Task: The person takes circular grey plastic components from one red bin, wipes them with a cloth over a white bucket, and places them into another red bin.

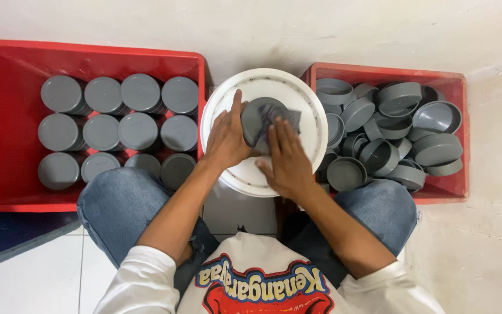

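Left hand [226, 139] grips a grey cap [255, 121] by its rim over the white bucket [315, 125]; right hand [286, 160] lies flat, pressing a dark cloth [280, 119] against it; cap face partly hidden. Left red crate [7, 64] holds stacked caps, lower ones unseen; right red crate [457, 87] holds loose caps, partly hidden by a knee.

Pretty cramped here: the white bucket [315, 125] sits wedged between the left red crate [7, 128], packed tight with stacked grey caps [137, 131], and the right red crate [457, 139] heaped with loose caps [437, 148]. Knees block the near side. Only open floor [495, 232] is far right.
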